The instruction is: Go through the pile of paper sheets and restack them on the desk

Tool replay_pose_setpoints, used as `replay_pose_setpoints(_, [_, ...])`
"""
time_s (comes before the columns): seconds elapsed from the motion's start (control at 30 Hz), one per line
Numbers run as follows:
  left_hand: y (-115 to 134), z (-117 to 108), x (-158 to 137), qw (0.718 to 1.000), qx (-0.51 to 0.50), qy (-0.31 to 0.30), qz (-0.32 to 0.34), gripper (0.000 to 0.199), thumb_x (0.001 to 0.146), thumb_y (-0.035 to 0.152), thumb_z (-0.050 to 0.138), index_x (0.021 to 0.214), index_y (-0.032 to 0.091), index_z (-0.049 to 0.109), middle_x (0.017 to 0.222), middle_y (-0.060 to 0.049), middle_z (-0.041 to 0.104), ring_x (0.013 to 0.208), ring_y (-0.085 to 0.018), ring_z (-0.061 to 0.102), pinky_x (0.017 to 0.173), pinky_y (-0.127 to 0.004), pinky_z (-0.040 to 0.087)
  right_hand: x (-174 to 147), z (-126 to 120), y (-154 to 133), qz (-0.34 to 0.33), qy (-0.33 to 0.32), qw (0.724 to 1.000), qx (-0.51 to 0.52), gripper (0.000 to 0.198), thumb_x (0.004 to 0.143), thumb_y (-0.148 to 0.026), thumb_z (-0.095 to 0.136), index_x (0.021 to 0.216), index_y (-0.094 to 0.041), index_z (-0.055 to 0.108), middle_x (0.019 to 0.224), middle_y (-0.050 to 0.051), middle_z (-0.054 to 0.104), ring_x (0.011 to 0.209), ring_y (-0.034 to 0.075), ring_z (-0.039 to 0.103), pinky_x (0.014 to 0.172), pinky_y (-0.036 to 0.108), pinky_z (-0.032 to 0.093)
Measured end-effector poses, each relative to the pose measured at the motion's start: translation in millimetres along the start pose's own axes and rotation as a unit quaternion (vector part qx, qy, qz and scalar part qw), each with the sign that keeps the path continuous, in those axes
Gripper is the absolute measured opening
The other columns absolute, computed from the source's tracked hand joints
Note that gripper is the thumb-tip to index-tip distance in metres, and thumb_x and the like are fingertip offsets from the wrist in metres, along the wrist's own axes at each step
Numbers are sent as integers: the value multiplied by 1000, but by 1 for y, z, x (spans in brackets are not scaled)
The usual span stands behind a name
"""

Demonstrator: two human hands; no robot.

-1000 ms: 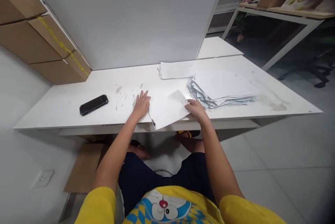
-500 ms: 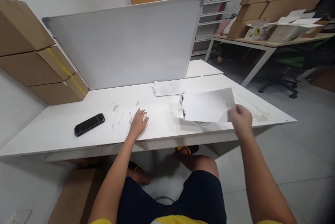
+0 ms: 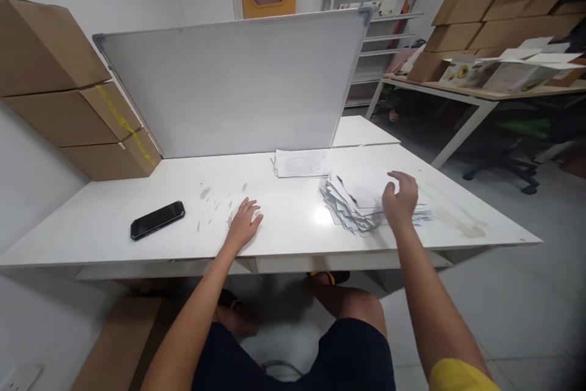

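My left hand (image 3: pixel 244 224) rests palm down on the white tabletop, fingers apart, beside some grey smudges. Above an untidy stack of paper sheets (image 3: pixel 345 211) on the right, my right hand (image 3: pixel 401 197) hovers with curved, spread fingers and nothing visible in them. The top sheet has a dark, ragged mark along its left part, and my right hand and forearm hide some of the stack. Farther back, a smaller pile of printed papers (image 3: pixel 302 163) lies near the foot of the whiteboard.
A black phone (image 3: pixel 158 220) lies on the left of the white table (image 3: pixel 114 251). The whiteboard (image 3: pixel 238 86) stands along the back edge. Cardboard boxes (image 3: pixel 50 49) are stacked at the left. Another table (image 3: pixel 458 89) with boxes stands at the right rear.
The sheet my right hand held in the air now lies on the right-hand stack, released. That hand has moved left and opened. My left hand stays on the table; the view has shifted slightly.
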State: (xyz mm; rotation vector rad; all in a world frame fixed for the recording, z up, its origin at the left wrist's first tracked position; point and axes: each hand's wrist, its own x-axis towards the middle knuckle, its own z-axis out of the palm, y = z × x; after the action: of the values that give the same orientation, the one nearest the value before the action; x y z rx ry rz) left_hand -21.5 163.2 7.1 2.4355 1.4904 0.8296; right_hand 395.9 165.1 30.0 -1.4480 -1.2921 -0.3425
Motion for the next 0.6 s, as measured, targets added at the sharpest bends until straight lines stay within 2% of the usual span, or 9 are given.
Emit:
replay_pose_setpoints(0.07, [1,0,0,1000,4,-1,-3,27,94,32,43,114,20,57,136,-8,51,141,-24,27,114,-43,31,-4,27,-30,-18,-30,996,80,32,83,-23,38,106,-23,60,103,9,61,102,26,55,92,46,43])
replay_pose_setpoints(0.13, [2,1,-1,1000,7,-4,-7,26,94,31,43,113,20,57,137,-8,51,141,-23,27,114,-43,31,-9,62,-61,-16,-115,987,114,33,86,-27,37,109,-24,60,106,8,61,104,26,54,93,45,43])
replay_pose_setpoints(0.23, [5,0,-4,1000,7,-6,-15,25,93,30,44,113,21,57,137,-7,51,141,-24,28,113,-45,32,-17,120,-100,9,-293,954,68,37,86,-30,39,117,-21,58,119,11,59,114,28,50,98,44,39])
replay_pose_setpoints(0.3, [5,0,-6,1000,4,-4,-14,25,93,30,46,113,21,57,136,-8,52,141,-24,28,112,-45,33,-21,153,-113,16,-338,940,53,42,84,-32,44,122,-18,56,127,14,56,121,29,45,103,44,34])
replay_pose_setpoints(0.4, [6,-2,-8,1000,0,0,-5,23,92,29,47,111,21,58,134,-8,53,140,-25,30,111,-46,35,-21,190,-113,32,-354,934,39,54,83,-38,48,130,-12,48,138,17,48,131,31,34,108,47,24])
replay_pose_setpoints(0.47, [7,-3,-9,1000,4,4,-3,23,92,29,47,111,21,58,134,-8,54,140,-25,31,111,-46,36,-19,208,-104,73,-352,933,-7,61,84,-42,45,135,-8,42,143,20,41,135,33,27,110,50,17])
replay_pose_setpoints(0.6, [10,-5,-8,1000,15,5,-8,24,94,29,45,113,21,57,135,-8,52,141,-25,29,112,-46,34,-13,234,-86,151,-280,944,-89,59,90,-44,33,130,-1,45,137,26,44,131,34,31,109,52,12])
